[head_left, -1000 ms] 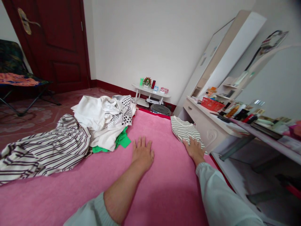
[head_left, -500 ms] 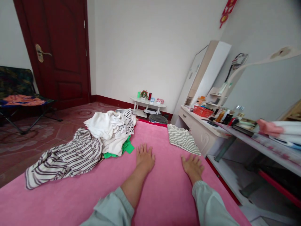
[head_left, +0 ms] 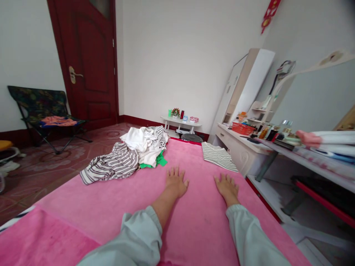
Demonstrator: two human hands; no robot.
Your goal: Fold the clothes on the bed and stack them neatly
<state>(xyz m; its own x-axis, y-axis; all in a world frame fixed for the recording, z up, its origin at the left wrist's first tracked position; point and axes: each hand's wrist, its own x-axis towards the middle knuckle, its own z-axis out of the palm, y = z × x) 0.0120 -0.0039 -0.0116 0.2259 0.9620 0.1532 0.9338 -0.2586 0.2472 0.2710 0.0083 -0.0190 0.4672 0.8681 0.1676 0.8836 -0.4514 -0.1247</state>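
Note:
My left hand (head_left: 176, 183) lies palm down with spread fingers on the pink bed cover (head_left: 194, 218). To its right, my right hand (head_left: 226, 188) rests flat on the same cover, fingers apart. Neither hand holds anything. Beyond my right hand is a flat, folded striped garment (head_left: 218, 156) near the bed's far right edge. Left of my left hand sits a loose heap: a crumpled black-and-white striped garment (head_left: 112, 164), white clothes (head_left: 138, 138), a dotted cloth (head_left: 161, 136) and a bit of green cloth (head_left: 161, 159).
A camouflage folding chair (head_left: 41, 105) with orange cloth stands by the dark red door (head_left: 88, 62). Along the right are a white dressing table (head_left: 238, 142) with a red basket (head_left: 242, 128), and a shelf with folded towels (head_left: 327, 138). A low white table (head_left: 181, 120) stands by the far wall.
The view has pulled back and turned a little left, showing more of the chair and the near bed. Both hands stay flat on the cover; the clothes appear farther off.

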